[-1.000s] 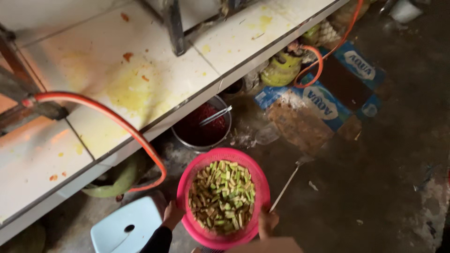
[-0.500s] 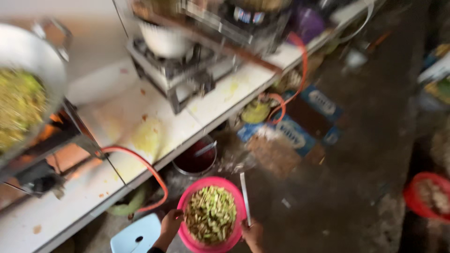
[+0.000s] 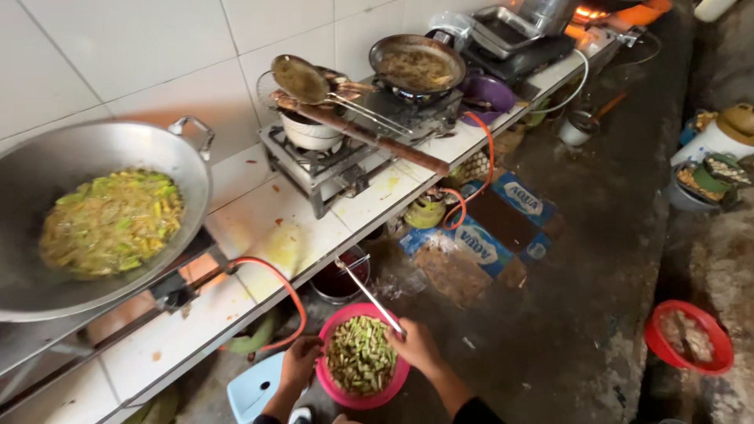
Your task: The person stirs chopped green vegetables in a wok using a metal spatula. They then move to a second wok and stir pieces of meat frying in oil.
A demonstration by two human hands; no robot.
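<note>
Pink basin of chopped green vegetables hangs low beside the tiled surface, left hand gripping its rim; right hand steadies the opposite rim while pinching a metal utensil, freeing neither hand

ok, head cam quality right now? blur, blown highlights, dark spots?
Head view: mostly sharp, both hands readable, the left hand on the pink bowl rim, the right hand holding a thin metal utensil. The burner flame at the top edge is blown out. The floor on the right is dim and low in detail. Wide-angle bending shows along the tiled counter.
</note>
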